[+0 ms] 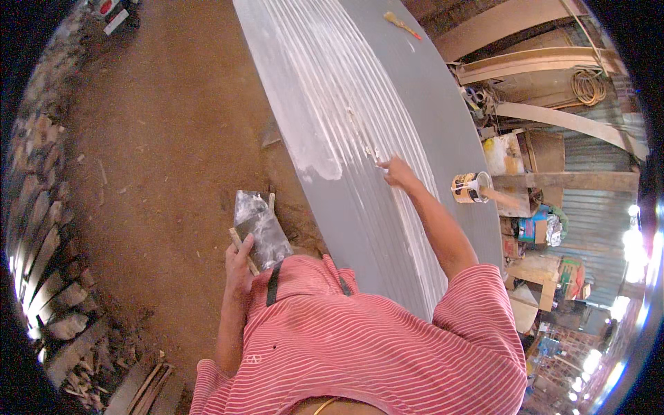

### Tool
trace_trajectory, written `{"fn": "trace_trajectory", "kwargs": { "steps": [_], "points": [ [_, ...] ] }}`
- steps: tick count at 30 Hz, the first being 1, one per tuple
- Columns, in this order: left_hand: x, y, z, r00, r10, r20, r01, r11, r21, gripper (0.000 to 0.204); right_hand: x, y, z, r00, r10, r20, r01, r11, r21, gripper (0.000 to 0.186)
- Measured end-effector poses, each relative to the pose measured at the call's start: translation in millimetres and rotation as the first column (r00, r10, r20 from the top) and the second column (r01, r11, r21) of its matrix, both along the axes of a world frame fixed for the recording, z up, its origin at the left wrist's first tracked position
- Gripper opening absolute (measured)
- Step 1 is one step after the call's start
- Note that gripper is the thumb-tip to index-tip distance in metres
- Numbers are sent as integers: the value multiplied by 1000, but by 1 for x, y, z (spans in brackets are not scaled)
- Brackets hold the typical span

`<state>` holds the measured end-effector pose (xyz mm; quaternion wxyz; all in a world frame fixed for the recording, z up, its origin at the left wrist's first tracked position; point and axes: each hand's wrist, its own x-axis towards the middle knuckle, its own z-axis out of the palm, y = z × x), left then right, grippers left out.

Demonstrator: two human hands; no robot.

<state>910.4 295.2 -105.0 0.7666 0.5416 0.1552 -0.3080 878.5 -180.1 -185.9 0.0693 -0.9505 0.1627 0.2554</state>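
Left hand (238, 261) gripping trowel (259, 232) — blade above fingers

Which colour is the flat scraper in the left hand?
The flat scraper in the left hand is grey metal, smeared with white; the head view shows it.

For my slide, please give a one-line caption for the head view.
Right hand spreads white filler on a grey panel; left hand holds a smeared board, with a can nearby.
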Motion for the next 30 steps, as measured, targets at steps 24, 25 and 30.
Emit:
{"fn": "trace_trajectory", "kwargs": {
  "steps": [24,25,30],
  "points": [
    [8,-1,38,978,-207,-17,208,974,91,26,-237,-195,101,695,-481,535,710,576,-405,21],
    [11,2,39,972,-233,-4,232,968,90,25,-236,-194,104,732,-412,543,669,589,-454,20],
    [21,-22,92,960,-255,-116,266,960,92,25,-226,-177,151,681,-474,558,727,526,-440,25]
  ]
}}
